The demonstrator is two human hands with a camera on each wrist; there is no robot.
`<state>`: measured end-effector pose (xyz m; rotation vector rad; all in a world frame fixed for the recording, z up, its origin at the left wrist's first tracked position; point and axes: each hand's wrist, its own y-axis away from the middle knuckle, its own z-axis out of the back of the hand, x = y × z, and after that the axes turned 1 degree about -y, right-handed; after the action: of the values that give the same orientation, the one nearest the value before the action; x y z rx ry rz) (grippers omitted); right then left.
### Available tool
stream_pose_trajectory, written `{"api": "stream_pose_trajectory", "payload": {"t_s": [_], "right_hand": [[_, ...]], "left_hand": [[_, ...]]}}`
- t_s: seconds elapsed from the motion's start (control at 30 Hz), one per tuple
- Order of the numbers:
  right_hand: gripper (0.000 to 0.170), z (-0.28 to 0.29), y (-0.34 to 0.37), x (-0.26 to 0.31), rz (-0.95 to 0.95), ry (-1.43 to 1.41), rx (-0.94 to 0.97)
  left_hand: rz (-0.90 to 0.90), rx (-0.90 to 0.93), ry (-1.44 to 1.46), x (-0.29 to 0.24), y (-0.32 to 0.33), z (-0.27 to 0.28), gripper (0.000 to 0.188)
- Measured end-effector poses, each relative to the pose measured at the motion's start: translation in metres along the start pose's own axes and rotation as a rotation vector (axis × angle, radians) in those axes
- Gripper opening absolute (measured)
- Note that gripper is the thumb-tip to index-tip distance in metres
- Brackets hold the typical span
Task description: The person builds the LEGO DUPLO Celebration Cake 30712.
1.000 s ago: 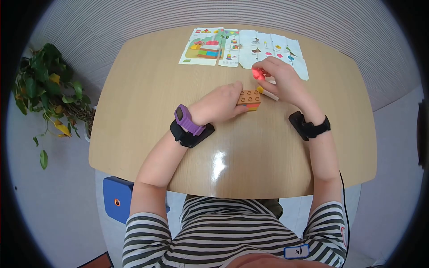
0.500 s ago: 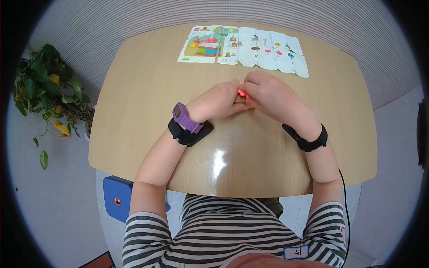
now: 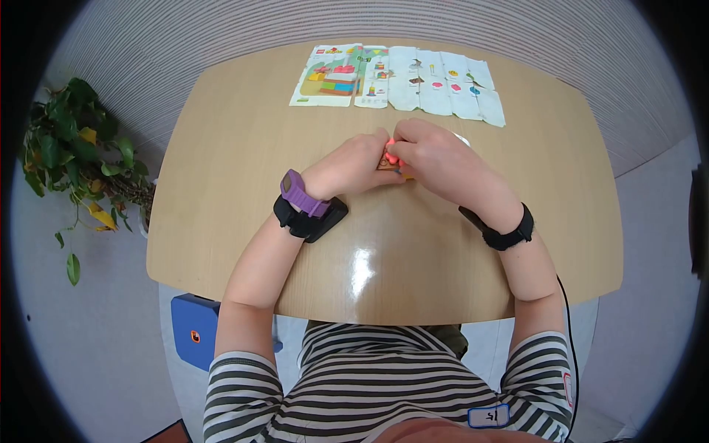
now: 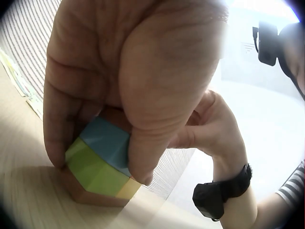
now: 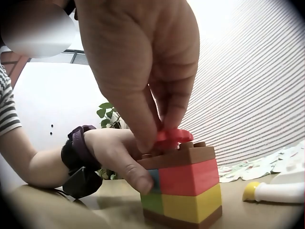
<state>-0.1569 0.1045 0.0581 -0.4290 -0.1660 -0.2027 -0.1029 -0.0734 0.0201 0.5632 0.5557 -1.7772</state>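
Observation:
A stack of toy building bricks (image 5: 190, 179) stands on the table, brown at base and top, with green and yellow below blue and red. My left hand (image 3: 347, 166) grips it from the left; the left wrist view shows fingers and thumb on opposite sides of the blue and green bricks (image 4: 97, 169). With thumb and fingertips, my right hand (image 3: 447, 162) pinches a red flower-shaped piece (image 5: 175, 137) right at the studs of the brown top, toward its left part. Both hands mostly cover the stack in the head view.
To the right of the stack lies a white stick-shaped piece with a yellow end (image 5: 279, 192). An unfolded instruction sheet (image 3: 402, 83) is spread across the far side of the table (image 3: 244, 148), before a ribbed wall. A leafy plant (image 3: 70, 148) stands off the left edge.
My right hand has brought the red flower piece left and down onto the stack's top. My left hand has kept its grip, shifting slightly left with the stack.

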Motion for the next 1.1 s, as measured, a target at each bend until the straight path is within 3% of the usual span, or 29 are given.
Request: {"api": "stream_pose_trajectory", "payload": {"t_s": [0.2, 0.4, 0.6, 1.0, 1.1], "right_hand": [[0.017, 0.002, 0.004, -0.004, -0.023, -0.04, 0.035], [0.026, 0.02, 0.007, 0.0, -0.054, 0.004, 0.051], [0.032, 0.028, 0.011, -0.007, -0.041, 0.044, 0.027], [0.039, 0.046, 0.019, -0.023, -0.353, 0.17, 0.22], [0.044, 0.042, 0.023, -0.034, -0.477, 0.209, 0.291]], "left_hand": [[0.044, 0.085, -0.047, -0.006, 0.0, 0.008, 0.051], [0.013, -0.203, -0.188, 0.002, -0.002, 0.003, 0.042], [0.052, -0.264, -0.283, 0.006, -0.004, 0.004, 0.042], [0.042, -0.319, -0.48, 0.014, -0.005, 0.006, 0.037], [0.121, -0.272, -0.473, 0.013, -0.007, 0.005, 0.048]]}}
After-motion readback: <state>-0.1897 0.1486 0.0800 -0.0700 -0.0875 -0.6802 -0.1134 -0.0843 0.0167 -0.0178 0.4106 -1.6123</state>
